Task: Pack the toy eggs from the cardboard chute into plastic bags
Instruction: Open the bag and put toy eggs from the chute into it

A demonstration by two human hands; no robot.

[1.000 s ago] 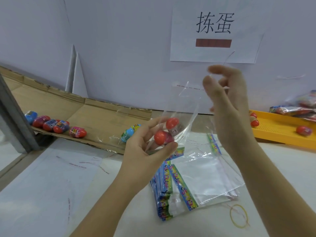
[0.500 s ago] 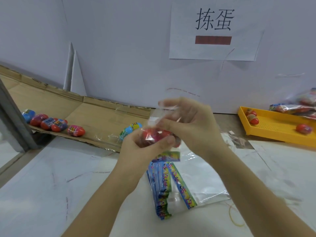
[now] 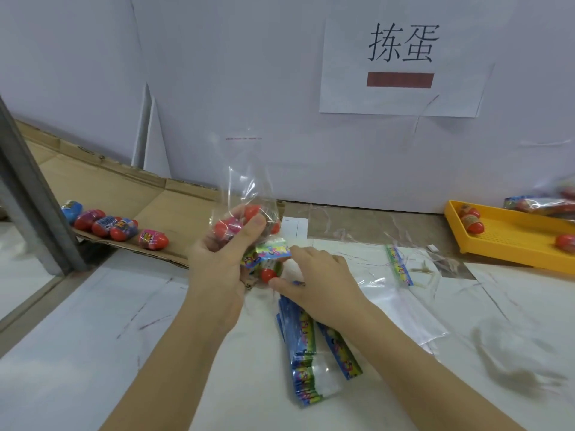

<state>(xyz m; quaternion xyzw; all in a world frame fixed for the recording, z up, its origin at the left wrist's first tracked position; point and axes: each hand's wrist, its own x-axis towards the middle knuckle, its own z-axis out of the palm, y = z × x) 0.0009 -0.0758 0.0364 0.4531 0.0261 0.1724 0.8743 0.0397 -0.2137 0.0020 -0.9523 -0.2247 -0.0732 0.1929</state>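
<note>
From the head camera, the only view there is: the person's left hand point(image 3: 221, 269) is raised just past the table's point(image 3: 93, 337) near half, fingers and thumb wrapped round the lower part of a clear plastic bag point(image 3: 245, 188). The bag's loose top stands up above the fist. Several red-ended toy eggs point(image 3: 225, 228) sit bunched inside it, pressed under the thumb.

The right hand point(image 3: 317, 281) is tucked in just below, knuckles up. Its thumb touches a red-tipped egg point(image 3: 268, 274) that lies beneath a printed header strip point(image 3: 270, 251). Whether the fingers have closed on that egg or on the strip, I cannot tell; they are hidden under the hand.

Off to the left, the cardboard chute point(image 3: 174, 209) slopes down along the wall, and a row of wrapped eggs point(image 3: 115, 227) waits on it, well apart from the hands. A stack of empty bags point(image 3: 303, 362) lies on the table under the right forearm. A yellow tray point(image 3: 513, 234) with a few eggs sits at the far right.

This looks like filling in progress, with the bag part loaded. The next move likely calls for opening the bag's mouth and dropping that egg in without spilling the others.
</note>
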